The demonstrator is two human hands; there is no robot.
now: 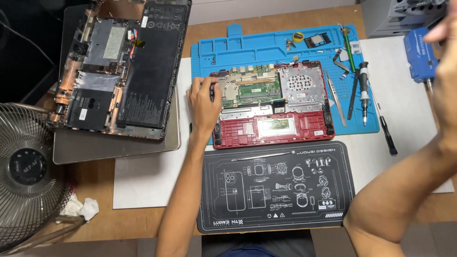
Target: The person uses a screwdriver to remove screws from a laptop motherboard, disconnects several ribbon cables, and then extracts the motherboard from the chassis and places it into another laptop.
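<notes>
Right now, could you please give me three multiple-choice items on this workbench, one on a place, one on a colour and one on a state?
1. Where does the left hand rest?
A. on the left edge of the opened red plastic laptop base
B. on the grey wire fan
C. on the black printed mat

2. What colour is the silicone work mat under that red laptop base?
A. green
B. blue
C. yellow

3. What state is the right hand in?
A. flat on the table
B. gripping tweezers
C. raised in the air at the frame's right edge, blurred

Answers: 1 A, its fingers touch the red base's left side beside the circuit board. 2 B, the blue mat shows above and right of the base. 3 C, the hand is lifted off the bench and touches nothing that shows.
</notes>
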